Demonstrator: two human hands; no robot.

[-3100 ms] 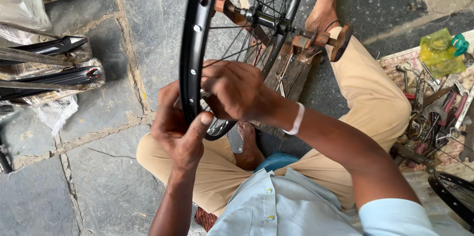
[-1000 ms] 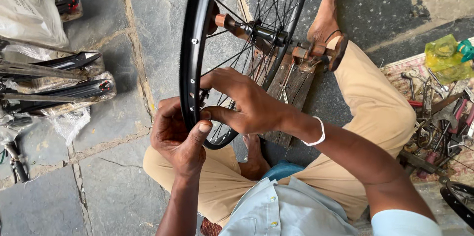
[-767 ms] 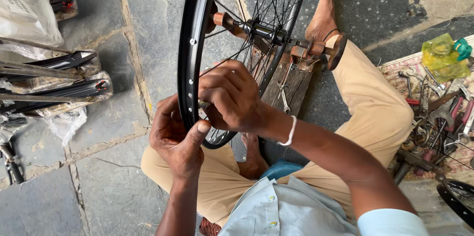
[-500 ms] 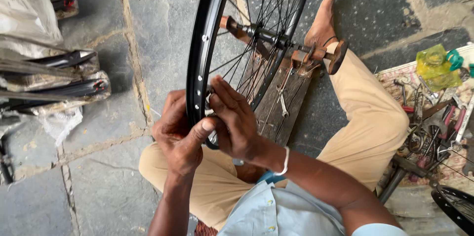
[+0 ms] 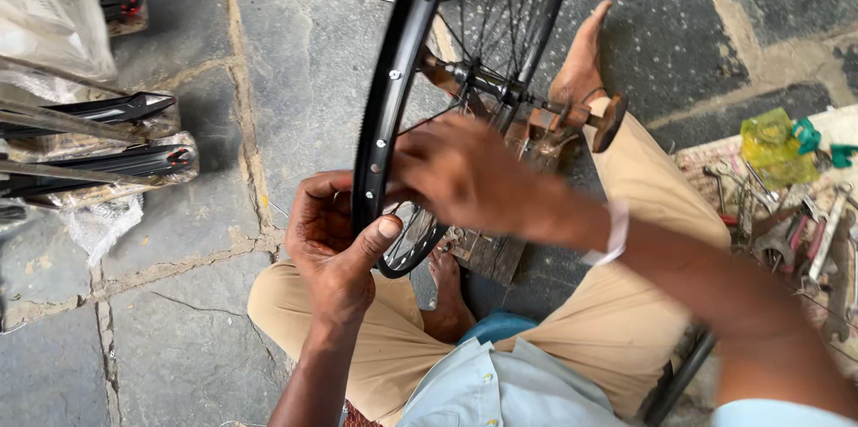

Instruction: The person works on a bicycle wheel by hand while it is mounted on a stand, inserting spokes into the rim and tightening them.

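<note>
Black bicycle rim (image 5: 386, 114), upright between the seated person's knees, stays pinched by the left hand (image 5: 332, 244) while the blurred right hand (image 5: 465, 172), grip unclear, has shifted along the spokes (image 5: 500, 25).

**Hands at the rim of a bicycle wheel**

A seated person's left hand (image 5: 332, 248) grips the black wheel rim (image 5: 386, 114), thumb pressed on its edge. The right hand (image 5: 465, 172), blurred, reaches across among the spokes (image 5: 500, 25). The hub axle (image 5: 509, 92) rests on a wooden stand (image 5: 500, 239). Tools (image 5: 786, 221) lie to the right, wrapped black mudguards (image 5: 98, 154) to the left on the stone floor (image 5: 295, 60).
</note>
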